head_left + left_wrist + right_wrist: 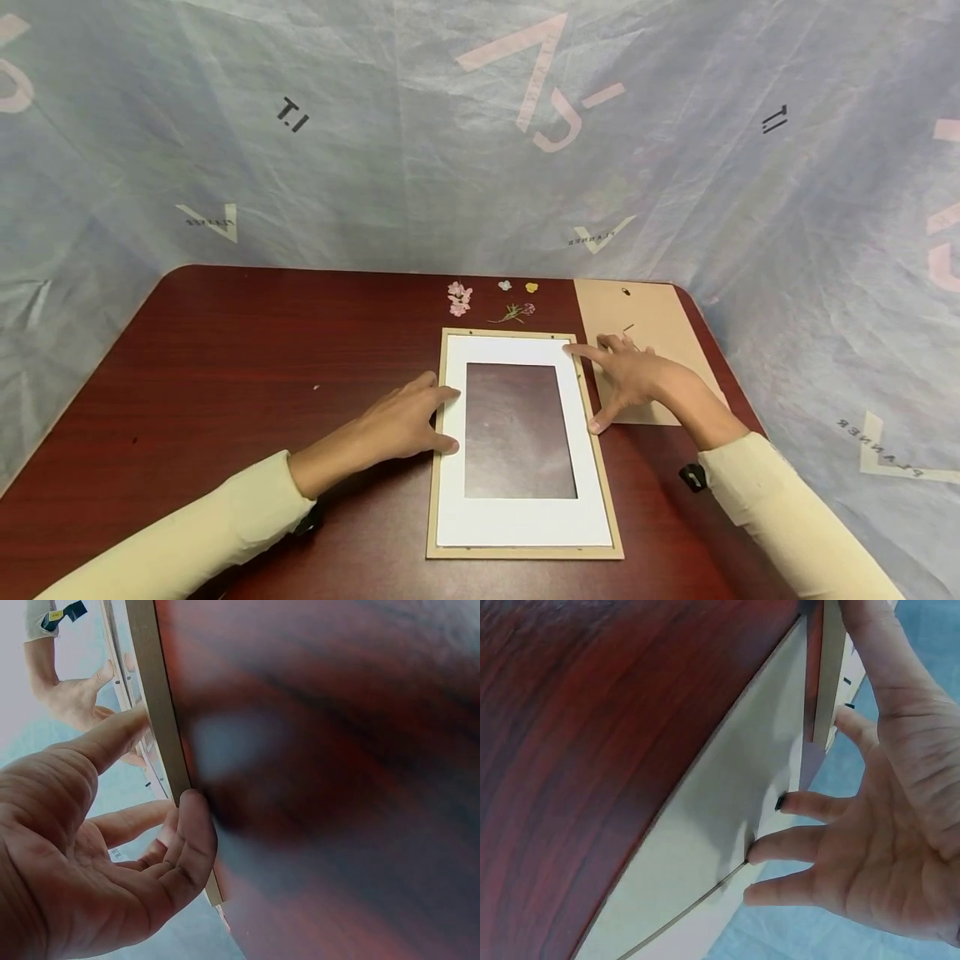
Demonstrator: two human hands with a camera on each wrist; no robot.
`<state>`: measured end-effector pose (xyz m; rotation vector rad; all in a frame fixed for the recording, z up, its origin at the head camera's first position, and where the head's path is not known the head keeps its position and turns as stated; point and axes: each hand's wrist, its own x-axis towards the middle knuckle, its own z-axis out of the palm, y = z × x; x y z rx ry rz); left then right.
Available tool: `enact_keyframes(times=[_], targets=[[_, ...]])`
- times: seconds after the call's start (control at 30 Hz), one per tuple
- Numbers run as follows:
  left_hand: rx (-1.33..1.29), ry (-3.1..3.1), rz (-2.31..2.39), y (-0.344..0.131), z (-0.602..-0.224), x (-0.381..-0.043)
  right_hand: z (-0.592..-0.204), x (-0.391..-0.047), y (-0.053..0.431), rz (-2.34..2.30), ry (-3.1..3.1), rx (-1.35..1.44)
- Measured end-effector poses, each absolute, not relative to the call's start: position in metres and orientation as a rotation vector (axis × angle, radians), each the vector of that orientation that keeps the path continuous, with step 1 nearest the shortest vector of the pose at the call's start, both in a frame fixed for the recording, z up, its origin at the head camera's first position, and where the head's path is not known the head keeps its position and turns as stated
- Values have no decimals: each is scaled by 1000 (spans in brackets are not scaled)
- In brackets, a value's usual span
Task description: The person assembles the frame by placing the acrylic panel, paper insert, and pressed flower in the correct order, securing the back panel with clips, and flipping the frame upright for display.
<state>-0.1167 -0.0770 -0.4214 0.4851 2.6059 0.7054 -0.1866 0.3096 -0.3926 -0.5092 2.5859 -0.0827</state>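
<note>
A light wooden picture frame (pixel 525 553) lies flat on the table with a white mat (pixel 525 523) inside it. Dark red shows through the mat's rectangular window. My left hand (pixel 405 421) grips the frame's left side, thumb and index finger over onto the mat. In the left wrist view, its other fingers curl against the outer edge of the frame rail (pixel 161 712). On the opposite side, my right hand (pixel 630 379) is spread, thumb and index finger touching the frame's right edge. Its other fingers reach over a thin tan backing board (pixel 697 810).
Beyond the frame lie pink flowers (pixel 459 298), a purple-flowered sprig (pixel 514 313), a pale blue flower (pixel 505 285) and a yellow flower (pixel 532 287). The tan board (pixel 622 308) carries small dark fittings. Translucent printed sheeting (pixel 405 150) hangs behind the dark red table (pixel 247 358).
</note>
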Motion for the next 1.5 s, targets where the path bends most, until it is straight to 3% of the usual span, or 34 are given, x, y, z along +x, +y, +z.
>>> enact_keyframes(times=[0.2,0.43,0.63,0.73,1.0,1.5], targets=[[485,2586,797,-80,-423,-122,-391,-180,309,-158,2615,-502],[354,2537,994,-88,-426,-128,-386,-153,310,-549,2758,-443],[566,2615,756,-95,-424,-121,-393,-130,298,-889,2595,-272],[677,2589,651,-99,-425,-119,-399,-121,296,-791,2655,-396],[898,2640,386,-110,-428,-121,-427,-114,321,-363,2818,-1106],[954,2676,254,-124,-432,-125,-426,-114,315,-217,2685,-1007]])
